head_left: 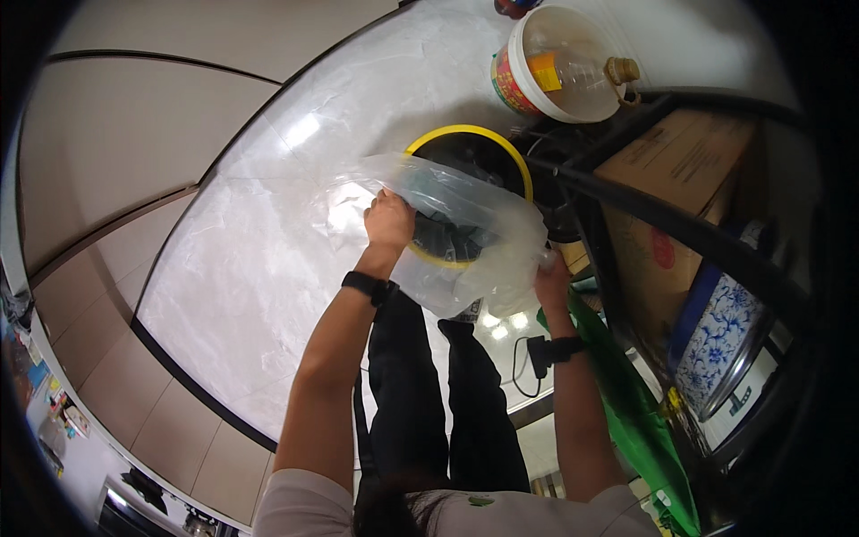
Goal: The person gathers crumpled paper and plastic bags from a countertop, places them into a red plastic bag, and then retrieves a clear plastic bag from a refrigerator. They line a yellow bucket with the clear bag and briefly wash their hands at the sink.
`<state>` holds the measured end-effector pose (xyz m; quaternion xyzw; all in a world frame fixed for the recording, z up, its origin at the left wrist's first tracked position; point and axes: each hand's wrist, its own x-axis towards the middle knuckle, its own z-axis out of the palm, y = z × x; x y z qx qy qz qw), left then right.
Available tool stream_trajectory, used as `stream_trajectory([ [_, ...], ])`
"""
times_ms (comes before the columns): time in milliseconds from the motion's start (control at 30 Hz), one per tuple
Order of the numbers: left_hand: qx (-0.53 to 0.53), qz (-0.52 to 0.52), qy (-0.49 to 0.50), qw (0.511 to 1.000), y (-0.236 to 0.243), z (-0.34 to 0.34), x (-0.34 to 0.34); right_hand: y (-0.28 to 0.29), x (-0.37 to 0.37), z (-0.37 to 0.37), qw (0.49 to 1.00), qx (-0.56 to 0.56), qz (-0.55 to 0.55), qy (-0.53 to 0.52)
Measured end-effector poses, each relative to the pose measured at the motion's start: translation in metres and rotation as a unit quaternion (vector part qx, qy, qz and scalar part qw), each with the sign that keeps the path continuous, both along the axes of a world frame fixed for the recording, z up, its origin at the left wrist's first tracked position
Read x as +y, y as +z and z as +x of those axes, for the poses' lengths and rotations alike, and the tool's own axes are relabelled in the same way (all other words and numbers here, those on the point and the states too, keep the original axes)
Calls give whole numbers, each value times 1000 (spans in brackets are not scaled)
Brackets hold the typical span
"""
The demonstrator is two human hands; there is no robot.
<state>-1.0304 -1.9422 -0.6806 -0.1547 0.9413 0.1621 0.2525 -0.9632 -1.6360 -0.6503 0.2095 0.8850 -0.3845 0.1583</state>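
A translucent plastic bag (501, 259) is stretched between my two hands, its mouth spread wide. My left hand (390, 220) is closed on the bag's left edge. At the other side my right hand (552, 273) grips the bag's gathered rim, its fingers partly hidden by the film. Beneath and behind the bag stands a dark trash can with a yellow rim (530, 170). The bag covers the can's near part, and dark contents show through the opening.
A white bucket (528, 76) holding a clear plastic bottle (582, 79) stands beyond the can. On the right, a black rack (680, 210) holds a cardboard box (667, 277) and a blue-and-white patterned container (720, 336). A green bag (626, 407) hangs near my right forearm.
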Motion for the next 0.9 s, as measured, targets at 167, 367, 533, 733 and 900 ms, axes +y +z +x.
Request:
stream_trajectory([
  [167, 13, -21, 28, 999, -36, 15, -35, -23, -32, 5, 999, 6, 30, 42],
  [367, 276, -100, -29, 956, 12, 73, -76, 16, -110, -11, 988, -35, -125, 86],
  [533, -160, 76, -208, 962, 8, 70, -35, 46, -169, -25, 968, 143, -110, 174],
  [733, -201, 55, -181, 961, -98, 11, -49, 28, -188, -61, 965, 139, 17, 220],
  [900, -143, 150, -59, 976, -176, 3, -59, -6, -193, -74, 965, 106, 97, 219],
])
